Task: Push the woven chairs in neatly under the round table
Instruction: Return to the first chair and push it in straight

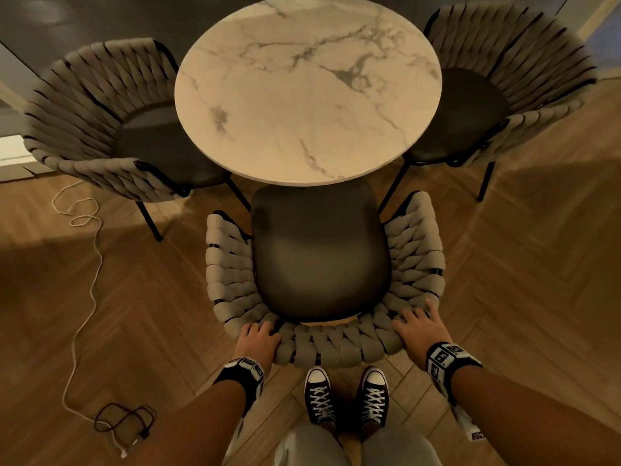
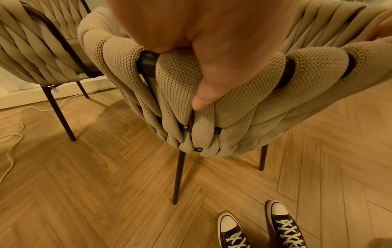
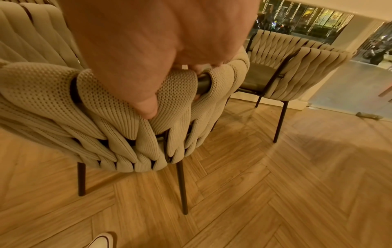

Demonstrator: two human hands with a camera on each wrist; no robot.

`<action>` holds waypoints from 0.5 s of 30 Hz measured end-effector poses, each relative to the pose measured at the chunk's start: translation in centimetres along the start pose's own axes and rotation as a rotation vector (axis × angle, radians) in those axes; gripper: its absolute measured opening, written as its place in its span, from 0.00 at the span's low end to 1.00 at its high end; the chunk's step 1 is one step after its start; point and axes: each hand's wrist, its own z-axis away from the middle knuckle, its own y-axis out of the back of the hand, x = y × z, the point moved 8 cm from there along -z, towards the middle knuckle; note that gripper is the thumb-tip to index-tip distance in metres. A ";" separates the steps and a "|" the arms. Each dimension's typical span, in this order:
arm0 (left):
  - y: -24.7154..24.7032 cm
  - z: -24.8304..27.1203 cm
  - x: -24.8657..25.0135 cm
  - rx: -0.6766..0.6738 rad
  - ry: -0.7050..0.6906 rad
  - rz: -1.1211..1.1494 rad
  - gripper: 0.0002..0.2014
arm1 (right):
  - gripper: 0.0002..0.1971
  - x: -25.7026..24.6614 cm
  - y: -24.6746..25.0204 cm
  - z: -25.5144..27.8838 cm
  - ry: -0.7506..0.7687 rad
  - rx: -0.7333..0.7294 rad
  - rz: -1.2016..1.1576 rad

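The round marble table (image 1: 307,89) stands in the middle of the head view. The near woven chair (image 1: 322,264) faces it, and only the front of its dark seat lies under the table's edge. My left hand (image 1: 258,338) grips the left of its backrest rim, and my right hand (image 1: 418,327) grips the right. In the left wrist view my left hand (image 2: 201,50) has its thumb pressed into the weave of the chair (image 2: 244,104). The right wrist view shows my right hand (image 3: 148,50) holding the chair (image 3: 106,104) the same way. Two more woven chairs (image 1: 84,122) (image 1: 510,79) flank the table, their seats partly under it.
A white cable (image 1: 90,264) snakes across the herringbone wood floor at the left and ends by a black cord (image 1: 124,422). My shoes (image 1: 346,398) stand right behind the near chair. A glass wall (image 3: 318,20) rises beyond the right chair.
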 end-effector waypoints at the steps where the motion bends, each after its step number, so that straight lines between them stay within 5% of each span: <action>1: -0.2 0.3 -0.1 -0.007 -0.002 0.001 0.22 | 0.27 -0.3 -0.1 0.2 0.005 0.005 -0.007; 15: 0.0 0.3 -1.3 -0.033 -0.035 0.021 0.21 | 0.26 -1.0 0.7 0.1 -0.001 -0.024 0.004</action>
